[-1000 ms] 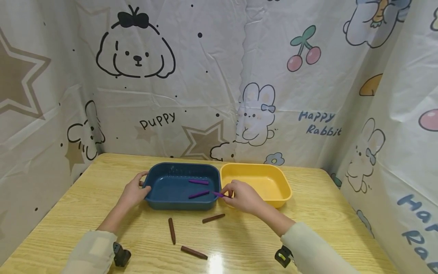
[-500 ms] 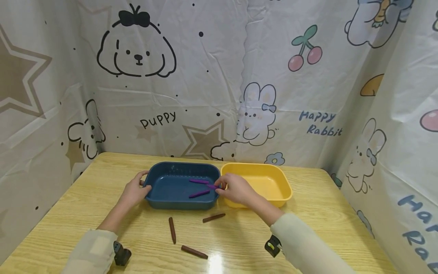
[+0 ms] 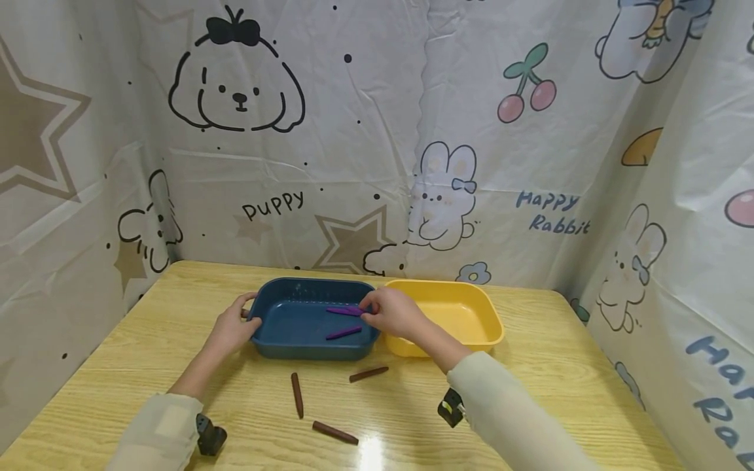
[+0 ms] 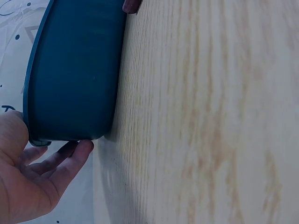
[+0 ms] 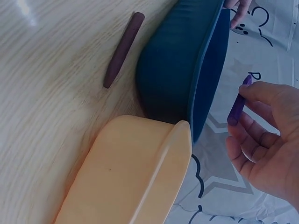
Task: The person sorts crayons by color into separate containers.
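My left hand (image 3: 231,329) grips the left end of a blue plastic bin (image 3: 306,352), its thumb at the rim and its fingers against the outer end wall (image 4: 70,93). My right hand (image 3: 397,313) is over the bin's right end and pinches a purple crayon (image 5: 238,105) between thumb and fingertips, above the rim. Inside the bin lie two more purple crayons, one nearer the front (image 3: 343,333), the other farther back and partly overlapped in view by the held one.
A yellow bin (image 3: 462,317) stands against the blue bin's right side, under my right wrist. On the wooden table (image 3: 235,418) in front lie three brown crayons: one upright in view (image 3: 297,395), one lower (image 3: 335,432), one near the bins (image 3: 368,374). A patterned curtain (image 3: 353,131) hangs behind.
My right hand has moved left and slightly farther back, carrying the purple crayon from the gap between the bins to over the blue bin. My left hand stays on the blue bin.
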